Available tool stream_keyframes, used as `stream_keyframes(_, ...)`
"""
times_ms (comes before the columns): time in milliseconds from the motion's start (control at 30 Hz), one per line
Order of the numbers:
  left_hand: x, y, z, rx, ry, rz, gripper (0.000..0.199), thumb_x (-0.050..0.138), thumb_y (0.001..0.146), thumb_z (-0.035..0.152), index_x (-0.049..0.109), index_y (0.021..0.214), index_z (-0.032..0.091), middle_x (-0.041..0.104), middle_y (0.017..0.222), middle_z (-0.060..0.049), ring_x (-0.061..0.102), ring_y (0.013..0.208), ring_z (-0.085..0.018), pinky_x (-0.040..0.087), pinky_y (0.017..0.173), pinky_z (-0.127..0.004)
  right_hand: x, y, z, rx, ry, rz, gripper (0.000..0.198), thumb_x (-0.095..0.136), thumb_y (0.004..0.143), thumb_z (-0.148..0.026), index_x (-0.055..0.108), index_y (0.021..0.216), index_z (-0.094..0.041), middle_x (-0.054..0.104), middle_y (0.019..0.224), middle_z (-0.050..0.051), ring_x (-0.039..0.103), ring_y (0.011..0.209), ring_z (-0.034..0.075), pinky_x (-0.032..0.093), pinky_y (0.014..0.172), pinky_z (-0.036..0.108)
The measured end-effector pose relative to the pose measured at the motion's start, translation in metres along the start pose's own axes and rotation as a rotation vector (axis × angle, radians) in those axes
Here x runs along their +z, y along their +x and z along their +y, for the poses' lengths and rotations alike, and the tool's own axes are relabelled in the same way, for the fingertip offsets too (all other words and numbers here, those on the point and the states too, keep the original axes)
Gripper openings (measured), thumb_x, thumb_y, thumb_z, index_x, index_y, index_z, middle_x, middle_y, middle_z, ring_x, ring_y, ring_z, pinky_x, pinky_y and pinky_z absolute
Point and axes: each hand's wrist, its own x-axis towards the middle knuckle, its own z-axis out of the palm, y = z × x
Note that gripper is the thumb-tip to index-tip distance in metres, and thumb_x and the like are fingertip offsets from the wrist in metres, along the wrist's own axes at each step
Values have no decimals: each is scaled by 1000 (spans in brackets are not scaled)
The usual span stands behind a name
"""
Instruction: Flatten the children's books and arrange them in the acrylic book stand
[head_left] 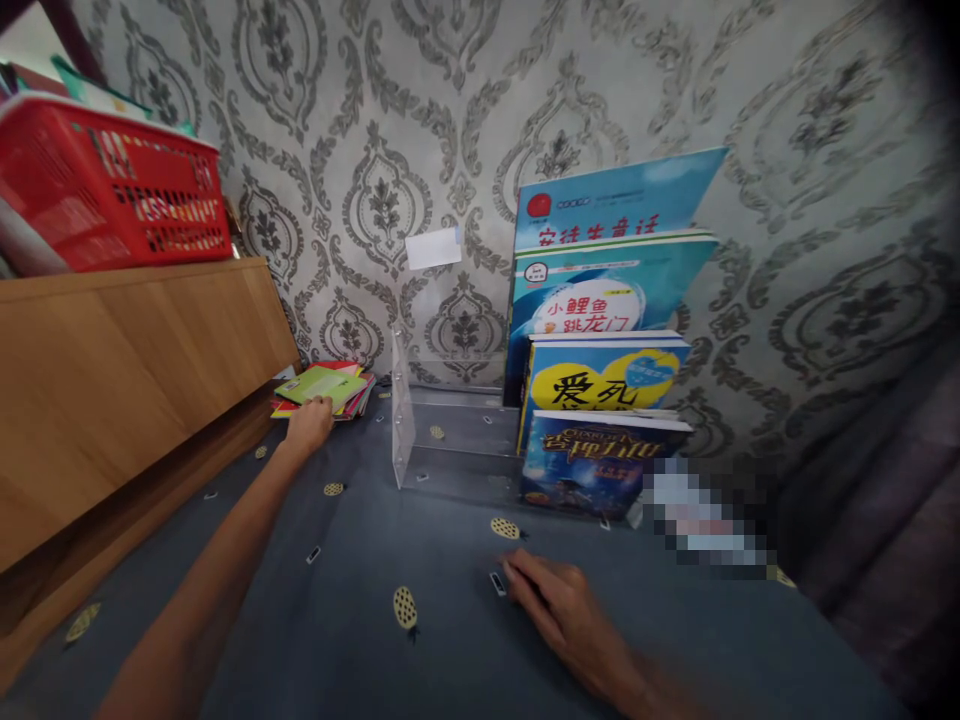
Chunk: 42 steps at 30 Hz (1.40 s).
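Observation:
My left hand (311,425) reaches out to a pile of thin, colourful books (360,402) lying flat by the wall. Its fingers are curled over the near edge of the light green book (322,383) on top, and the fingertips are partly hidden. My right hand (562,605) is low over the dark tablecloth, thumb and forefinger tips together, with nothing visible between them. Beyond it stands a clear stepped acrylic rack (403,425). On its right side several books stand upright in tiers, a dark blue book (592,465) in front and a tall blue book (611,200) at the back.
At the left is a wooden cabinet (142,370) with a red plastic basket (150,185) on top. A white card (433,248) is on the patterned wall. Right of the rack, a pixelated pale item (705,525) lies on the tablecloth (352,640). Dark fabric (877,500) hangs at far right.

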Motion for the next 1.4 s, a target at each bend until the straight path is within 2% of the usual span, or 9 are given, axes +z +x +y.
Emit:
stream_keyframes(233,11,18,-9,2,-107,-8,34,51,88,16,58,121,13,68,117,-17,66,110,-28,50,93,-35,-1,0,0,7,1,-4,43,27,108,-42,61,91,-22,67,70,2,65,62,16,46,61,26)
stream_keyframes(400,15,34,-34,13,-163,-41,46,57,87,25,54,131,13,68,123,-15,64,115,-27,48,97,-34,0,0,2,23,17,-1,40,30,108,-41,62,92,-21,68,70,2,65,62,16,47,60,26)
stream_keyframes(567,15,44,-57,58,-200,-77,47,56,88,37,60,129,14,69,125,-13,63,115,-28,49,96,-34,-1,1,0,21,35,-2,39,31,108,-40,63,94,-22,69,72,3,67,63,16,48,60,26)
stream_keyframes(733,12,46,-67,141,-185,-155,48,57,83,31,64,129,17,67,131,-10,63,118,-25,48,99,-31,-2,2,-1,24,31,0,41,30,108,-40,64,95,-21,69,71,3,67,62,16,48,59,25)
stream_keyframes(933,9,48,-63,178,-95,-197,51,60,81,29,62,131,21,67,130,-10,62,118,-27,46,101,-34,-1,2,-1,25,45,8,38,33,107,-38,64,95,-22,68,68,1,66,60,15,48,59,25)
stream_keyframes(1167,17,46,-47,173,-20,-197,46,55,84,20,58,130,16,65,124,-18,63,113,-28,47,98,-37,-2,3,-1,36,23,5,41,30,107,-42,63,92,-22,67,67,1,65,58,15,47,57,26)
stream_keyframes(1400,9,48,-47,173,-48,-207,39,58,84,23,65,122,18,70,114,-17,66,107,-29,47,97,-37,-3,4,-3,52,36,-29,42,29,107,-42,61,89,-22,67,68,2,65,59,16,47,58,27)
